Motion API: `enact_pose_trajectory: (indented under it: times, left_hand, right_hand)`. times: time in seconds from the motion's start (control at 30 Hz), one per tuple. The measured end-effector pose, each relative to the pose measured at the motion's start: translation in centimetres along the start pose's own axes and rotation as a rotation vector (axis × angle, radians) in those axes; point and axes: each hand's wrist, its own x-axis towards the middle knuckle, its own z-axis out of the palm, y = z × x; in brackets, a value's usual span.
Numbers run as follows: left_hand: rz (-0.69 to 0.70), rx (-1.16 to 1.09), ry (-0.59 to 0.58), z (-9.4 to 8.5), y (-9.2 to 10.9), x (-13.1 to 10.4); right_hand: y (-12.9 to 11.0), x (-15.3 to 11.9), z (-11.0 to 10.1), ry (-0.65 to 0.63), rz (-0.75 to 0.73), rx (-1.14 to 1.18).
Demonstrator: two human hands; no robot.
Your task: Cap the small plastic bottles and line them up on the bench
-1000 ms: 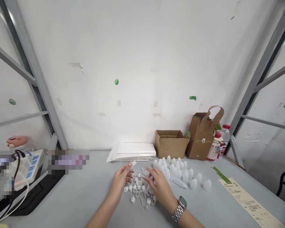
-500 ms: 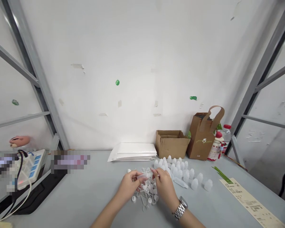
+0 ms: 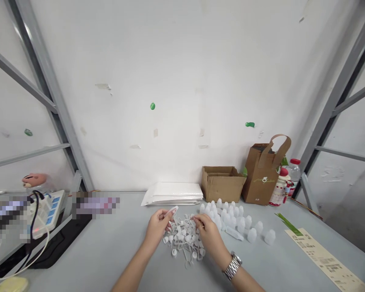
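Note:
My left hand (image 3: 160,224) is closed around a small translucent bottle (image 3: 174,210), its end poking out past the fingertips. At the right edge of a pile of white caps with looped straps (image 3: 184,235), my right hand (image 3: 207,229) has its fingers pinched together; whatever they hold is too small to make out. The pile lies on the grey table between and below both hands. Several translucent bottles (image 3: 231,221) stand just right of my right hand, and one longer bottle (image 3: 233,233) lies on its side among them.
White envelopes (image 3: 173,192), a cardboard box (image 3: 223,186) and a brown paper bag (image 3: 260,178) are along the wall. On the right lie a printed paper strip (image 3: 325,259) and green strips (image 3: 288,224). A power strip (image 3: 53,213) with cables is at the left.
My hands have moved apart; the left went leftward and up with the bottle, uncovering more of the pile. The whole view has shifted slightly.

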Motion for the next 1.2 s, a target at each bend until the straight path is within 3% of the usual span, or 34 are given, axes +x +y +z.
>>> enact_pose_trajectory:
  times: [0.13, 0.33, 0.57, 0.77, 0.93, 1.03, 1.13, 1.2]
  left_hand:
    - [0.021, -0.002, 0.01, -0.1, 0.0, 0.1]
    - [0.012, 0.013, -0.029, 0.2, -0.4, 0.1]
    - [0.007, 0.025, -0.093, 0.5, -0.5, 0.0]
    - [0.038, 0.059, -0.201, 1.2, -0.3, -0.9]
    - [0.075, 0.115, -0.257, 1.3, 0.0, -1.6]
    - [0.165, 0.186, -0.229, 1.1, 0.5, -1.8]
    - [0.215, 0.208, -0.146, 0.8, 0.7, -1.7]
    - [0.205, 0.199, -0.082, 0.6, 0.5, -1.5]
  right_hand:
    - [0.1, -0.4, 0.9, -0.095, 0.01, 0.007]
    - [0.0, 0.0, -0.1, -0.149, 0.018, 0.044]
    - [-0.5, -0.2, -0.2, -0.105, 0.008, 0.132]
    - [-0.6, -0.5, 0.3, -0.139, 0.091, 0.266]
    - [-1.1, -0.7, 0.3, -0.088, 0.073, 0.206]
    - [-2.0, -0.2, -1.7, 0.001, -0.028, 0.08]
    - [-2.6, 0.1, -5.7, 0.121, -0.14, -0.101]
    - [-2.5, -0.2, -8.5, 0.138, -0.107, -0.233]
